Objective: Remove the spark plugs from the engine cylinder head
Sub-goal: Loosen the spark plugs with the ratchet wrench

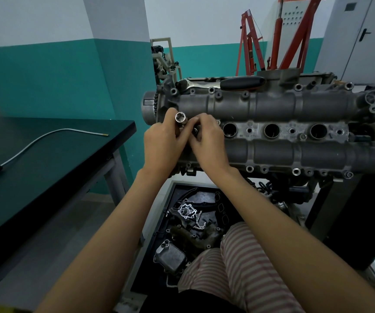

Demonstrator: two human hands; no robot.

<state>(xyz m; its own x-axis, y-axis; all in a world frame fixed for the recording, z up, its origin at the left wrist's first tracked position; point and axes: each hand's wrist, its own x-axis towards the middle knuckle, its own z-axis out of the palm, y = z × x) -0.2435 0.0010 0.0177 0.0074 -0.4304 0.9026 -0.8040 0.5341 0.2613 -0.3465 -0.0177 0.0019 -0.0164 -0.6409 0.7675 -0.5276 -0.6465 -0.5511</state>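
Note:
The grey engine cylinder head lies across a stand in front of me. Three open spark plug wells show along its middle; the leftmost well is hidden by my hands. My left hand grips a shiny metal socket with its open end facing up. My right hand pinches the socket's lower part with its fingertips, right over the left end of the head. No spark plug is plainly visible.
A ratchet wrench with a black handle lies on the head's far edge. A dark table at left carries a flexible pickup tool. A tray of engine parts sits on the floor. A red engine hoist stands behind.

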